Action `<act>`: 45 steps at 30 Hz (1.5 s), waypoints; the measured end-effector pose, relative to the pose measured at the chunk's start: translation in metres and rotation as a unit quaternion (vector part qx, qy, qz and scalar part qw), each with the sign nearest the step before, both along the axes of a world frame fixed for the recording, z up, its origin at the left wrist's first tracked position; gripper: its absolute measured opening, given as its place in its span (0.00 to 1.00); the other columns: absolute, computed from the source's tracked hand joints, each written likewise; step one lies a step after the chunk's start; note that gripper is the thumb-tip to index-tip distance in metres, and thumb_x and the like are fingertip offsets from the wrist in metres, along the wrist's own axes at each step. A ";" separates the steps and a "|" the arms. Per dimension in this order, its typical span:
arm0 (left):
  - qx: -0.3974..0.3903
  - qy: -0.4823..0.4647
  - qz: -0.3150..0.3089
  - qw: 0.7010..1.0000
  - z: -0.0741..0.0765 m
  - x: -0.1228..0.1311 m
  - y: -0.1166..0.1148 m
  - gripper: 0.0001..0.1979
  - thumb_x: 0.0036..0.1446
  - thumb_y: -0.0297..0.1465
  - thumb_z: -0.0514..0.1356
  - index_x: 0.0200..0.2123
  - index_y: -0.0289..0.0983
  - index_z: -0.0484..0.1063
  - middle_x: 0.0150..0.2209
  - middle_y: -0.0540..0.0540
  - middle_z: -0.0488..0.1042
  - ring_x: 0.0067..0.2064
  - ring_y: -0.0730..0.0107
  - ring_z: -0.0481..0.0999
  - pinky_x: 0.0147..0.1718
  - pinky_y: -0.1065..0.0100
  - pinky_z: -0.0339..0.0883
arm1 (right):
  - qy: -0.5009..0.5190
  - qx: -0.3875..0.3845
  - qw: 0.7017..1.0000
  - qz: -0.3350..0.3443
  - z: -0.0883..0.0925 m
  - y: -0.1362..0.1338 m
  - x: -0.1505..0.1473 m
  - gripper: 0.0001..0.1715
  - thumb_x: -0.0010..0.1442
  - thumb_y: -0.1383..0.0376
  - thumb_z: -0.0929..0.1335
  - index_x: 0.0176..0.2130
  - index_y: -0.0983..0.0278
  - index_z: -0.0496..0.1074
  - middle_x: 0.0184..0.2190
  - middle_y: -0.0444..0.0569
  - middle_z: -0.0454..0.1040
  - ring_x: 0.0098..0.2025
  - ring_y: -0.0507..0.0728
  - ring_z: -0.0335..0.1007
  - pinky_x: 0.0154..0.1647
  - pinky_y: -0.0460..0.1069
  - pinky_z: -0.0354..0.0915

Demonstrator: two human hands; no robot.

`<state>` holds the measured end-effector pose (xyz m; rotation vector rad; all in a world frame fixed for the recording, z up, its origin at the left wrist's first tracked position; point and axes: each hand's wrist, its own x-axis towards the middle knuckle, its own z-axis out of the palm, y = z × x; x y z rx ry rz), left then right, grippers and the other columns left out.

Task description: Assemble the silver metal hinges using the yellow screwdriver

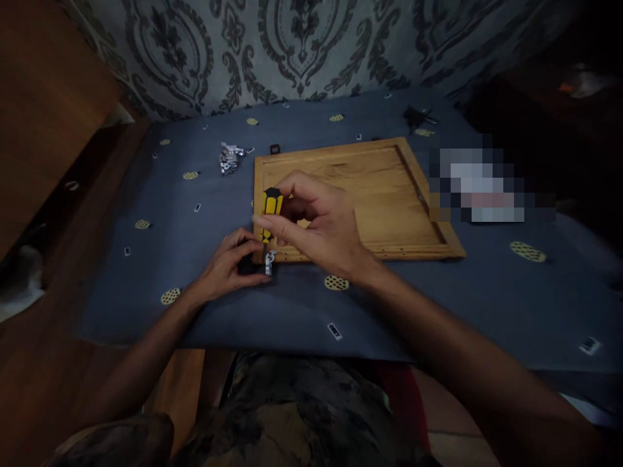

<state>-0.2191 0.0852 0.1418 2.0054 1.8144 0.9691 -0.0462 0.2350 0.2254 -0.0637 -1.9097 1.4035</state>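
Observation:
A yellow-and-black screwdriver (271, 211) is upright in my right hand (324, 224), held between thumb and fingers with its shaft pointing down. Below its tip, a small metal cabinet hinge (269, 263) sits at the near left corner of a wooden cabinet door (360, 194). My left hand (231, 266) curls about that corner, thumb in front and fingers behind, with its tips at the hinge. Small dark holes dot the door's near edge. The screwdriver's exact contact with a screw is too small to make out.
Several metal hinges (230, 159) lie in a pile behind the left hand. A small dark square object (275, 149) rests by the door's far left corner. A dark tool-like item (418, 119) lies at the back right. A blurred-out patch (479, 185) covers something on the right.

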 end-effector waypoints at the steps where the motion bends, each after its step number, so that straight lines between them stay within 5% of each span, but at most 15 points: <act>1: -0.003 -0.003 -0.001 1.000 0.000 0.000 0.000 0.24 0.59 0.48 0.71 0.53 0.43 0.77 0.48 0.44 0.74 0.53 0.55 0.74 0.55 0.54 0.71 | -0.004 -0.009 1.000 -0.004 0.001 0.000 0.001 0.22 0.65 0.50 0.74 0.32 0.60 0.66 0.28 0.39 0.66 0.26 0.48 0.62 0.24 0.44 0.60; 10: 0.020 -0.005 -0.010 1.000 0.002 0.001 0.000 0.21 0.60 0.49 0.70 0.49 0.42 0.77 0.47 0.45 0.74 0.50 0.57 0.74 0.51 0.56 0.71 | 0.009 0.067 0.997 -0.026 -0.006 0.005 -0.003 0.20 0.66 0.52 0.74 0.32 0.60 0.66 0.28 0.40 0.66 0.30 0.50 0.63 0.29 0.46 0.63; 24: 0.007 -0.002 -0.005 1.000 0.003 0.001 0.001 0.22 0.59 0.48 0.71 0.50 0.42 0.78 0.47 0.45 0.75 0.52 0.55 0.75 0.54 0.55 0.71 | 0.003 0.073 0.997 -0.013 -0.010 0.005 -0.004 0.18 0.68 0.54 0.73 0.32 0.60 0.66 0.28 0.41 0.67 0.29 0.50 0.64 0.28 0.46 0.62; 39: 0.020 0.007 -0.010 1.000 -0.002 -0.001 0.001 0.21 0.59 0.48 0.71 0.50 0.44 0.78 0.47 0.46 0.74 0.51 0.57 0.74 0.52 0.56 0.73 | -0.068 0.083 0.987 0.120 0.002 0.015 0.007 0.03 0.67 0.68 0.70 0.41 0.66 0.73 0.32 0.41 0.71 0.29 0.46 0.67 0.28 0.43 0.61; 45: 0.018 0.005 -0.009 1.000 -0.003 -0.002 0.000 0.27 0.60 0.50 0.70 0.58 0.45 0.76 0.48 0.44 0.74 0.51 0.55 0.74 0.52 0.54 0.72 | -0.010 0.092 0.993 0.077 -0.006 0.011 0.000 0.12 0.67 0.60 0.73 0.36 0.64 0.70 0.27 0.38 0.66 0.28 0.46 0.63 0.28 0.43 0.60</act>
